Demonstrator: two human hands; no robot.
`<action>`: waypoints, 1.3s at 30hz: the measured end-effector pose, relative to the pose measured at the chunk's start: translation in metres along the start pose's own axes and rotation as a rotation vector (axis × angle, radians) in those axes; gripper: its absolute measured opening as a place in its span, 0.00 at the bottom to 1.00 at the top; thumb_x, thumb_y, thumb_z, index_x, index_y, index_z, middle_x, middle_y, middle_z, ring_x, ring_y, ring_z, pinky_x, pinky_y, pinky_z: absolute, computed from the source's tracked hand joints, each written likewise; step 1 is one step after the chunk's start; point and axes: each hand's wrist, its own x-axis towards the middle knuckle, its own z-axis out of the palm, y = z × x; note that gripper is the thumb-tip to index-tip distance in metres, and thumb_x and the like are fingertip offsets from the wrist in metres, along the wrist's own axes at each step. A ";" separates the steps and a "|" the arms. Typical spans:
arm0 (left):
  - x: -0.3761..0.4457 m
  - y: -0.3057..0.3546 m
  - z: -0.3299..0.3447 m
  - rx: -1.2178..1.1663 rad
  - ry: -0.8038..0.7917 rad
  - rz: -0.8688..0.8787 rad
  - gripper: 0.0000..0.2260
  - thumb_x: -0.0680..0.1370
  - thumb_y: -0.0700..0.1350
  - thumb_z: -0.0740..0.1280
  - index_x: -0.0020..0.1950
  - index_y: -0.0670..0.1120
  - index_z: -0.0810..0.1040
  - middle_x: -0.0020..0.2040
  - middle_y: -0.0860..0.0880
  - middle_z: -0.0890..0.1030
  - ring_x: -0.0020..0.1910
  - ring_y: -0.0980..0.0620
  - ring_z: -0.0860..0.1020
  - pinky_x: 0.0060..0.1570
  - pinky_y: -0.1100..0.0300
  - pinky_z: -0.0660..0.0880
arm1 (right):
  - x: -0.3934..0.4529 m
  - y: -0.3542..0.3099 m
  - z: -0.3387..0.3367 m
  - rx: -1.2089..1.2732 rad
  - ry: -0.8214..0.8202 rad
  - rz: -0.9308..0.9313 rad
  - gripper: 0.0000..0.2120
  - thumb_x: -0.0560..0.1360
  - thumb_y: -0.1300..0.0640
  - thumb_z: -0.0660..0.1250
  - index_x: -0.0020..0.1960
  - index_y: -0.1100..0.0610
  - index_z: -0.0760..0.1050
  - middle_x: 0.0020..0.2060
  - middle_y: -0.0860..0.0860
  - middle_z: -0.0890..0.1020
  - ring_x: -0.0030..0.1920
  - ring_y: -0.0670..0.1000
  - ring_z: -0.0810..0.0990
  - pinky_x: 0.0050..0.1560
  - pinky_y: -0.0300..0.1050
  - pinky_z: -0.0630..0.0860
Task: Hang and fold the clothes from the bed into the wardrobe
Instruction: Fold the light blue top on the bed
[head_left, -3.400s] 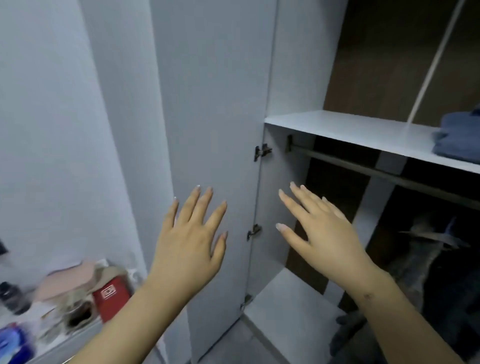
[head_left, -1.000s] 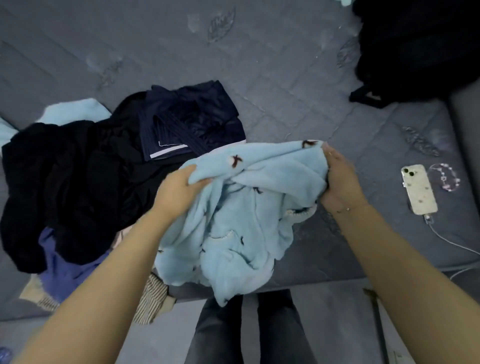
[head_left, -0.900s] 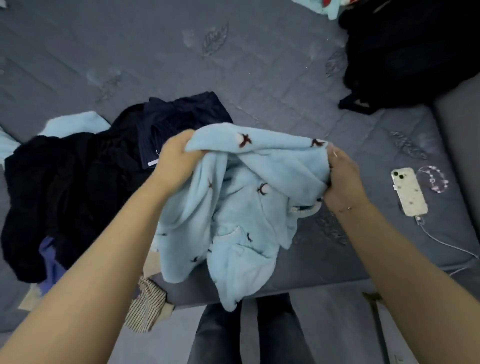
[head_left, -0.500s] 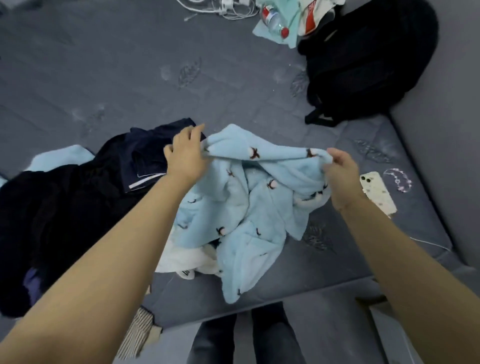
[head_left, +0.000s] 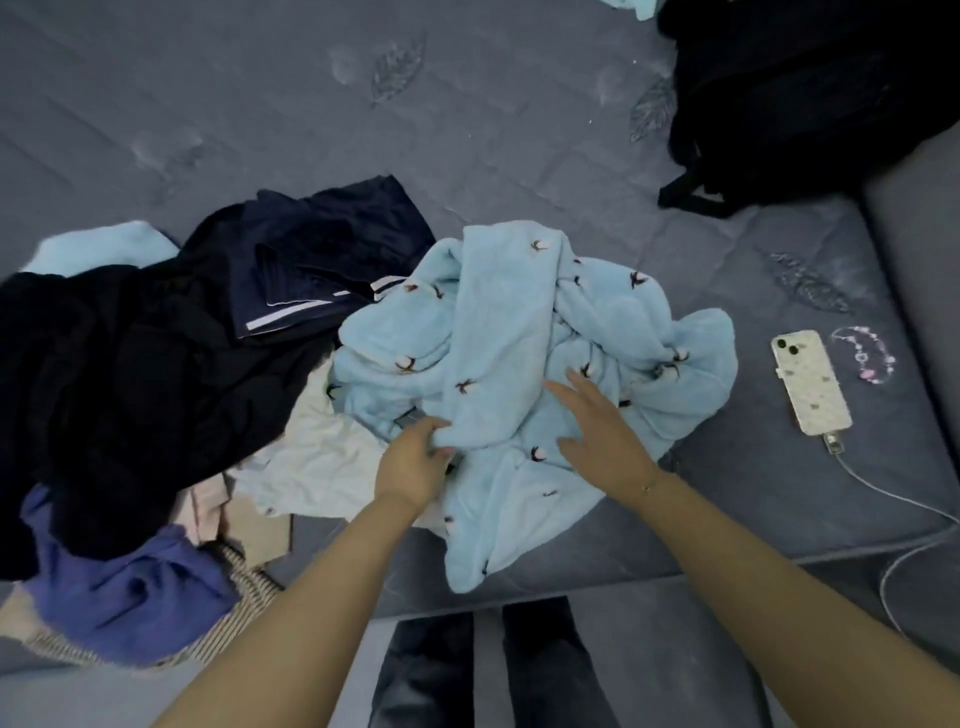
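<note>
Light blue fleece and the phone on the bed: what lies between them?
Head view: only bare grey bed cover lies between the light blue fleece and the phone. The bracelet lies beyond the phone, on its far side.

grey quilted bed (head_left: 519, 130) filling frame, light blue fleece garment (head_left: 519, 338) lying center, dark clothes pile (head_left: 130, 364) sitting left, black backpack (head_left: 805, 88) resting upper right, phone (head_left: 810, 382) and bead bracelet (head_left: 865, 353) lying right

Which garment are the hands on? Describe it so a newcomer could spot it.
On the grey bed, right of the dark clothes pile, lies a crumpled light blue fleece garment. The left hand pinches a fold; the right hand rests flat on it. Only it has small dark-and-white motifs.
</note>
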 end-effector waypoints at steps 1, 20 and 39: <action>0.001 0.004 -0.007 -0.049 0.067 0.036 0.09 0.78 0.39 0.67 0.56 0.49 0.77 0.54 0.51 0.80 0.55 0.48 0.78 0.44 0.63 0.67 | 0.012 -0.005 0.000 -0.060 0.029 -0.091 0.34 0.77 0.69 0.62 0.77 0.50 0.52 0.78 0.54 0.48 0.77 0.54 0.53 0.74 0.39 0.52; 0.049 0.025 -0.103 -0.321 0.302 0.000 0.23 0.77 0.42 0.71 0.69 0.49 0.69 0.63 0.52 0.67 0.61 0.55 0.70 0.65 0.54 0.70 | 0.261 -0.123 -0.098 1.367 0.416 0.129 0.20 0.82 0.66 0.58 0.73 0.64 0.64 0.69 0.61 0.72 0.66 0.57 0.74 0.66 0.53 0.73; 0.092 0.076 -0.140 -0.820 0.151 -0.071 0.10 0.77 0.51 0.70 0.46 0.45 0.82 0.44 0.42 0.84 0.42 0.47 0.82 0.43 0.55 0.78 | 0.142 0.008 -0.012 -0.207 0.002 -0.036 0.27 0.77 0.49 0.69 0.71 0.58 0.69 0.62 0.57 0.76 0.61 0.56 0.75 0.64 0.47 0.70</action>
